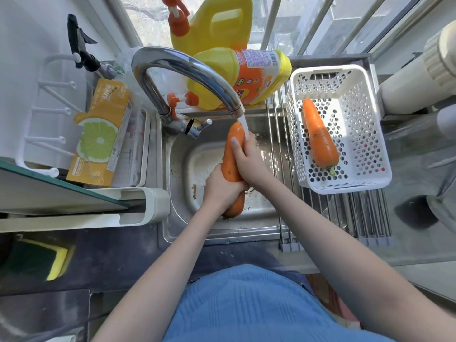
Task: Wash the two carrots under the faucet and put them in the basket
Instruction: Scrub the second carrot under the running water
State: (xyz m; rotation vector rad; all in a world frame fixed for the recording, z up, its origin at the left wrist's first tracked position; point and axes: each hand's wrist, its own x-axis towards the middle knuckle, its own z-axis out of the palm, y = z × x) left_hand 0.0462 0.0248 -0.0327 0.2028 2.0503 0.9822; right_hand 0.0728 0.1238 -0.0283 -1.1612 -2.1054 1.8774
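Carrot in hand (230, 156): held lengthwise over the sink (187, 228), tip under the faucet (182, 70) stream
Left hand (219, 186): grips the thick end — the anchor
Right hand (249, 160): wrapped round the upper half, likely rubbing
Washed carrot (319, 137): lies in the basket (370, 99) — probably draining

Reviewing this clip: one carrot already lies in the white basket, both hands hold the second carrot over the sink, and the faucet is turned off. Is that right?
Not quite. The faucet is running: the head view shows water pouring from its spout onto the second carrot. The rest holds: one carrot lies in the white basket, and the left hand and right hand hold the second over the sink.
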